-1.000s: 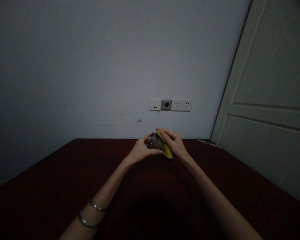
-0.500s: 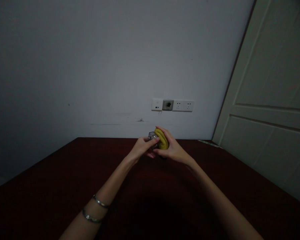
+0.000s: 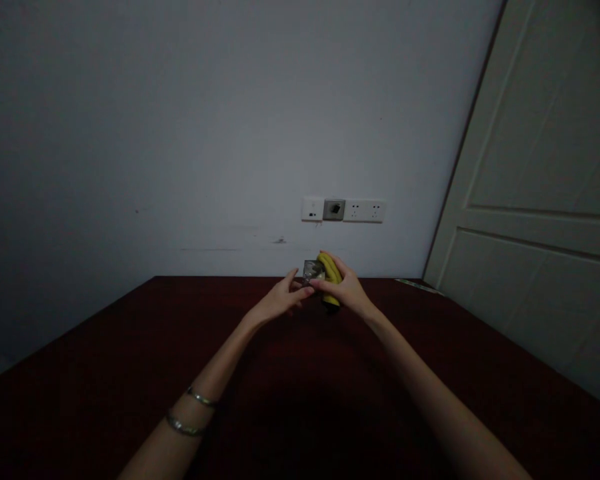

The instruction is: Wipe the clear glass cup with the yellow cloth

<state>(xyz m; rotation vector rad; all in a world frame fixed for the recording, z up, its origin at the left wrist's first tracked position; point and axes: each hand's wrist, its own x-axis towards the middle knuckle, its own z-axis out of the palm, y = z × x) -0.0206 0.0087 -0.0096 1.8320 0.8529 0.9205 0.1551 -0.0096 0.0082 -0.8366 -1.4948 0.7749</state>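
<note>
My right hand (image 3: 353, 293) is closed around a folded yellow cloth (image 3: 331, 267), whose lower end shows a dark patch. Its thumb reaches across to a small clear, glass-like object (image 3: 312, 270) pressed against the cloth's left side; whether this is a cup or a jar is too dim to tell. My left hand (image 3: 283, 297) is just left of the clear object, fingers apart and the thumb pointing toward it. The left fingertips seem loose from it, though contact at the thumb tip is unclear. Both hands are above the dark red table (image 3: 290, 360).
Behind the table rises a pale wall (image 3: 220, 133) with a row of sockets and a switch (image 3: 343, 209). On the right stands a panelled door (image 3: 540, 200) beside the table's edge. A flat, light strip (image 3: 420, 287) lies at the far right corner.
My left hand has let go of the clear object and drawn slightly left, its fingers spreading. The right hand has turned the cloth and clear object and moved slightly right.
</note>
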